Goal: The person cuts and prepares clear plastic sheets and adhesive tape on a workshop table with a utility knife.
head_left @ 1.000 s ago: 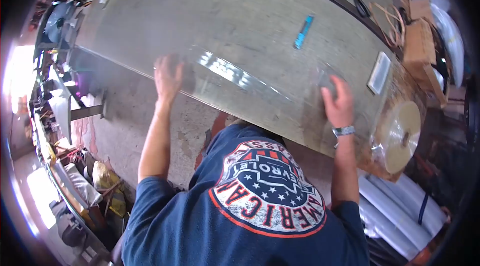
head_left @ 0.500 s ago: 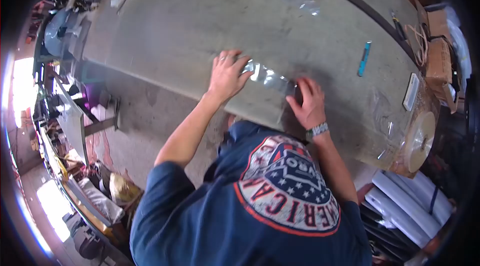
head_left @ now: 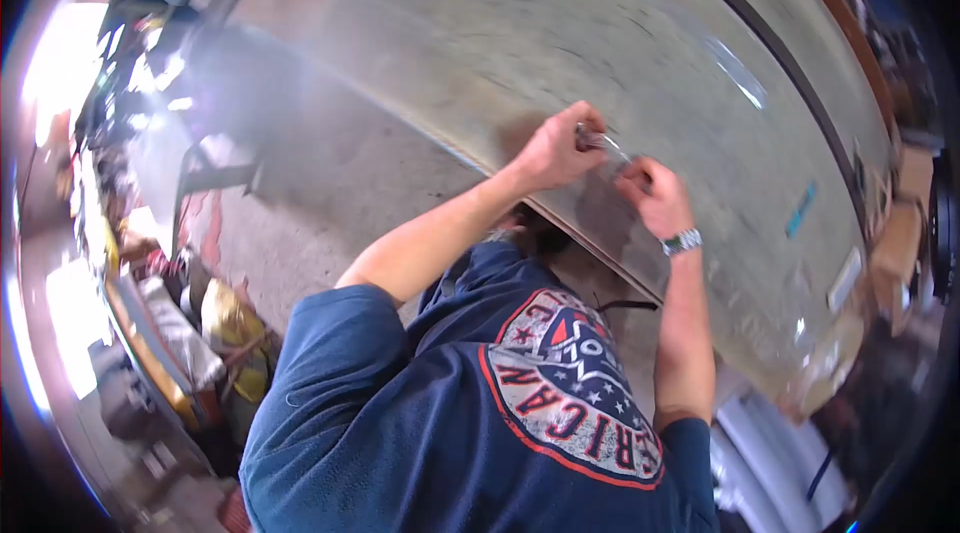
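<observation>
My left hand [head_left: 558, 151] and my right hand [head_left: 652, 195], which wears a wristwatch, are close together over the near edge of a large grey-green table [head_left: 560, 23]. Both have their fingers closed on a bunched piece of clear plastic film [head_left: 601, 142] that spans the small gap between them. The film is shiny and partly hidden by my fingers. My blue printed shirt [head_left: 500, 413] fills the lower part of the view.
A blue marker-like stick [head_left: 800, 210] and a white flat object [head_left: 845, 279] lie on the table to the right. A dark strip [head_left: 770, 43] runs along the far side. Concrete floor and workshop clutter [head_left: 190, 333] lie to the left; white rolls [head_left: 760, 473] at bottom right.
My hands were spread wide on the flat film one second ago; they have come together, gathering the film into a bunch. The view has swung to the left.
</observation>
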The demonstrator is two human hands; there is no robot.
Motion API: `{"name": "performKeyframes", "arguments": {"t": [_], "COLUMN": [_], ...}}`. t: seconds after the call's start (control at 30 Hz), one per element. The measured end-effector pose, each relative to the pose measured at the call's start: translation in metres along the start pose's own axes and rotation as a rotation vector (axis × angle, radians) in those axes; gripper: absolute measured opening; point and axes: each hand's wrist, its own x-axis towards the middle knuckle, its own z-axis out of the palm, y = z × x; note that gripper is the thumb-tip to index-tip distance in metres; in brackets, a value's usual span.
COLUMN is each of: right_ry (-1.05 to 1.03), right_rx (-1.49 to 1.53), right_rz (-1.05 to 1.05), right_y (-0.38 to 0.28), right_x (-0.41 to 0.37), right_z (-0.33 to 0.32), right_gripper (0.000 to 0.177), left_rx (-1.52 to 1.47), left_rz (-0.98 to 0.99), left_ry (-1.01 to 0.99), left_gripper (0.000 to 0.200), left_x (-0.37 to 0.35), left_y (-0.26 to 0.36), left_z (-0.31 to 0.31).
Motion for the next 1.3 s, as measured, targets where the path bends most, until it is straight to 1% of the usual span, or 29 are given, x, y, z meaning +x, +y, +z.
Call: {"name": "performKeyframes", "arguments": {"t": [0.03, 0.1, 0.13, 0.17, 0.27, 0.37, 0.47, 0.53, 0.57, 0.67, 0.7, 0.8, 0.83, 0.93, 0.97, 1.2, 1.3], "right_ry": [-0.031, -0.068, -0.067, -0.07, -0.098, -0.111, -0.101, -0.095, -0.079, -0.065, -0.077, -0.073, -0.082, -0.098, -0.099, -0.086, -0.09], "right_rx": [0.143, 0.428, 0.425, 0.412, 0.352, 0.319, 0.315, 0.328, 0.336, 0.353, 0.325, 0.282, 0.236, 0.207, 0.219, 0.237, 0.229], "right_rz": [0.009, 0.065, 0.078, 0.096, 0.142, 0.173, 0.237, 0.276, 0.285, 0.304, 0.346, 0.372, 0.391, 0.45, 0.453, 0.497, 0.506], "right_y": [-0.001, -0.006, -0.013, -0.025, -0.048, -0.055, -0.079, -0.089, -0.095, -0.113, -0.124, -0.137, -0.141, -0.142, -0.14, -0.138, -0.137], "right_x": [0.01, 0.029, 0.034, 0.038, 0.056, 0.072, 0.084, 0.093, 0.098, 0.112, 0.116, 0.123, 0.124, 0.126, 0.126, 0.126, 0.123], "right_z": [0.005, 0.017, 0.024, 0.026, 0.039, 0.054, 0.075, 0.092, 0.102, 0.128, 0.133, 0.145, 0.145, 0.149, 0.15, 0.15, 0.147], "right_gripper": [0.023, 0.019, 0.017, 0.016, 0.015, 0.015, 0.012, 0.011, 0.01, 0.008, 0.007, 0.007, 0.008, 0.008, 0.008, 0.01, 0.011], "left_rx": [-0.02, -0.102, -0.16, -0.166, -0.219, -0.273, -0.252, -0.047, -0.063, 0.29, 0.286, 0.765, 0.669, 0.516, 0.497, 0.408, 0.427], "left_rz": [-0.047, -0.047, -0.052, -0.11, -0.148, -0.184, -0.204, -0.217, -0.198, -0.17, -0.232, -0.063, -0.151, -0.143, -0.131, -0.156, -0.145], "left_ry": [0.04, 0.179, 0.227, 0.245, 0.384, 0.376, 0.415, 0.412, 0.478, 0.566, 0.579, 0.639, 0.639, 0.697, 0.693, 0.636, 0.638], "left_gripper": [0.038, 0.042, 0.044, 0.05, 0.053, 0.053, 0.044, 0.036, 0.027, 0.025, 0.025, 0.028, 0.034, 0.039, 0.044, 0.042, 0.042], "left_x": [-0.001, 0.0, -0.002, -0.003, 0.002, 0.006, 0.012, 0.012, 0.013, 0.013, 0.013, 0.013, 0.013, 0.009, 0.008, 0.008, 0.006], "left_y": [0.002, -0.007, -0.013, -0.005, -0.022, -0.044, -0.065, -0.072, -0.079, -0.097, -0.096, -0.11, -0.116, -0.132, -0.135, -0.14, -0.138], "left_z": [-0.013, -0.046, -0.058, -0.082, -0.152, -0.231, -0.311, -0.364, -0.383, -0.434, -0.443, -0.457, -0.459, -0.464, -0.466, -0.472, -0.472]}}
